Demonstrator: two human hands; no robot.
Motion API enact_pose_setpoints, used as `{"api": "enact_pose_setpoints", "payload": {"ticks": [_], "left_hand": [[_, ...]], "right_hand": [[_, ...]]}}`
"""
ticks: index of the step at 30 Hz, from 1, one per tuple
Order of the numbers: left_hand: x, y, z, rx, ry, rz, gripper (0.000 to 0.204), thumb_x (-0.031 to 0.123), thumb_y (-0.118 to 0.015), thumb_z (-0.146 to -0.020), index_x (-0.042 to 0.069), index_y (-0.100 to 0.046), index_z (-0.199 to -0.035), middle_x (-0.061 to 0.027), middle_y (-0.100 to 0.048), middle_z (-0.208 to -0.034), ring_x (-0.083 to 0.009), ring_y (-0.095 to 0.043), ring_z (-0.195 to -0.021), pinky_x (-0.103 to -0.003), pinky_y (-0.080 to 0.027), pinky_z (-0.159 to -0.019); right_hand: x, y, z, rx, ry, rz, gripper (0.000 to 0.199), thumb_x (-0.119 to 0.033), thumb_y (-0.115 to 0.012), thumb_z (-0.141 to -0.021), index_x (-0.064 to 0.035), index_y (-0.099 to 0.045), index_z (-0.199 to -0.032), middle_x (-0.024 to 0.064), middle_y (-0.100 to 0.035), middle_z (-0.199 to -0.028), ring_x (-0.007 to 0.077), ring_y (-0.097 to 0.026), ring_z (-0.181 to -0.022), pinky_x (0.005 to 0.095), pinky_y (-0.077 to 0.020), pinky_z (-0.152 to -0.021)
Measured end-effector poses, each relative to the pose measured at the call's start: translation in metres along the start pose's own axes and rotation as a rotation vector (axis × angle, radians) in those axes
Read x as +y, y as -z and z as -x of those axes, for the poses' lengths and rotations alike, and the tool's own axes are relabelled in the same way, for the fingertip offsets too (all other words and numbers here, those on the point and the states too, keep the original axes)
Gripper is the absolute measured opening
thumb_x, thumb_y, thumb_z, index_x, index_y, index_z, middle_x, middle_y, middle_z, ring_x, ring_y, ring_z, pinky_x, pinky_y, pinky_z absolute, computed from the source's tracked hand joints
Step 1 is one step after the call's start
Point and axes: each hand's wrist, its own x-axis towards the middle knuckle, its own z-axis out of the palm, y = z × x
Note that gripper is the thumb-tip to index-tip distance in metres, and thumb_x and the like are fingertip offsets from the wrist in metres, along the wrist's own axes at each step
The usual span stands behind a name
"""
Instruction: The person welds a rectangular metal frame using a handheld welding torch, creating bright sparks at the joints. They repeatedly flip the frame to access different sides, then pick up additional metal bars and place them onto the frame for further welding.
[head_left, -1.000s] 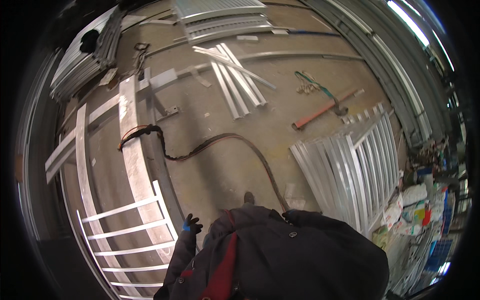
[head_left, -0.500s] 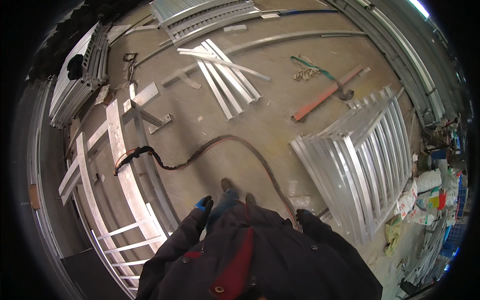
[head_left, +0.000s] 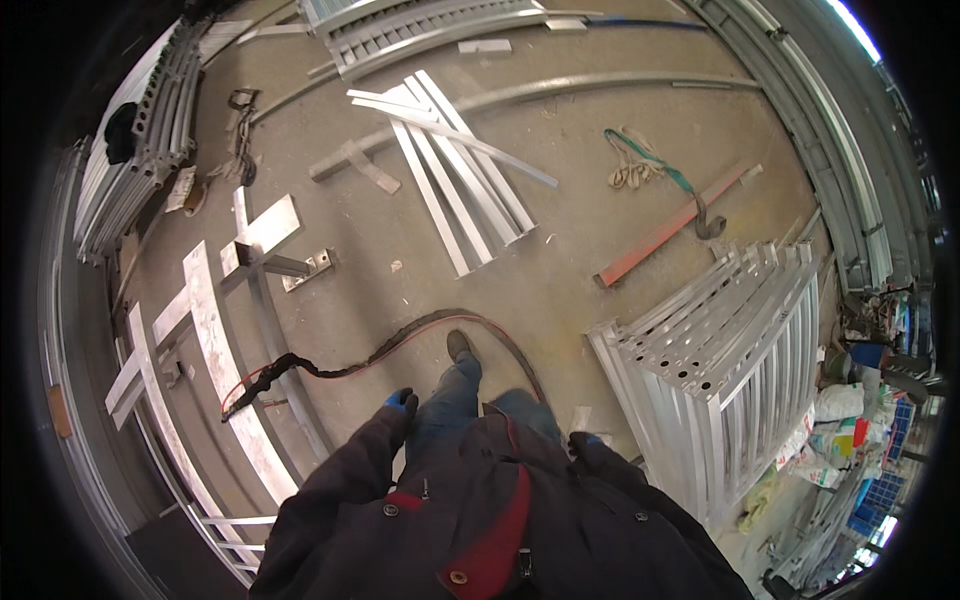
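My left hand [head_left: 402, 400], in a blue and dark glove, hangs beside my left thigh. My right hand [head_left: 586, 441], also in a dark glove with some blue, hangs at my right side, partly covered by the sleeve. Both hands are small and dark here, so how the fingers are bent does not show, and I see nothing held in either. A long dark hose with a red line along it [head_left: 415, 330] winds over the floor by my feet. Its black end [head_left: 265, 378] rests across a pale metal beam [head_left: 235, 365] to the left.
Welded metal frames [head_left: 715, 370] stand stacked at the right. Loose silver bars [head_left: 450, 165] lie ahead, with a red beam [head_left: 670, 230] and a green-and-beige strap [head_left: 640, 165] beyond. White sacks [head_left: 838, 402] crowd the far right; more metal sections [head_left: 140, 140] are stacked at the left.
I have stepped forward; one foot now reaches the hose. The beams at the left and the frames at the right have slid lower in view. Both arms still hang down.
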Motion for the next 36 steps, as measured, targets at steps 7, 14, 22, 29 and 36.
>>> {"api": "enact_pose_setpoints", "payload": {"ticks": [7, 14, 22, 29, 36], "left_hand": [[0.099, 0.042, -0.101, -0.159, 0.057, -0.130, 0.059, 0.045, -0.052, -0.101, 0.004, -0.051, -0.144, -0.0228, -0.057, -0.142, -0.0351, -0.053, -0.135, -0.043, -0.041, -0.113], [0.130, 0.025, -0.160, -0.057, 0.127, -0.077, 0.062, 0.047, -0.056, -0.099, 0.004, -0.052, -0.143, -0.0246, -0.061, -0.135, -0.0365, -0.057, -0.130, -0.045, -0.044, -0.110], [0.118, -0.051, -0.221, 0.178, 0.467, 0.116, 0.053, 0.032, -0.061, -0.095, 0.001, -0.055, -0.138, -0.0247, -0.065, -0.128, -0.0348, -0.064, -0.117, -0.046, -0.050, -0.102], [0.127, -0.154, -0.297, 0.089, 0.321, -0.304, 0.063, 0.017, -0.064, -0.085, 0.003, -0.049, -0.145, -0.0272, -0.058, -0.134, -0.0442, -0.055, -0.125, -0.050, -0.042, -0.110], [0.135, -0.171, -0.309, 0.107, 0.300, -0.243, 0.063, 0.008, -0.063, -0.078, -0.002, -0.052, -0.139, -0.0281, -0.060, -0.129, -0.0465, -0.056, -0.119, -0.052, -0.045, -0.103]], "right_hand": [[-0.120, 0.024, -0.048, 0.169, -0.045, -0.036, 0.041, -0.046, -0.064, -0.092, -0.0098, -0.069, -0.110, 0.0106, -0.069, -0.099, 0.0233, -0.066, -0.082, 0.0430, -0.0514, -0.065], [-0.176, 0.113, -0.179, 0.145, -0.066, 0.392, 0.042, -0.043, -0.062, -0.096, -0.0074, -0.069, -0.117, 0.0071, -0.070, -0.103, 0.0256, -0.067, -0.079, 0.0467, -0.0555, -0.074], [-0.333, 0.155, -0.391, -0.039, 0.064, 0.963, 0.043, -0.041, -0.069, -0.090, -0.0081, -0.071, -0.118, 0.0129, -0.070, -0.124, 0.0284, -0.066, -0.109, 0.0434, -0.0508, -0.095], [-0.448, 0.141, -0.554, 0.238, 0.109, 0.861, 0.072, -0.046, -0.075, -0.085, -0.0017, -0.056, -0.139, 0.0273, -0.062, -0.132, 0.0420, -0.058, -0.124, 0.0443, -0.0459, -0.106], [-0.540, 0.110, -0.752, 0.441, 0.153, 1.199, 0.095, -0.057, -0.075, -0.082, -0.0034, -0.037, -0.151, 0.0283, -0.057, -0.138, 0.0445, -0.057, -0.126, 0.0477, -0.0480, -0.105]]}}
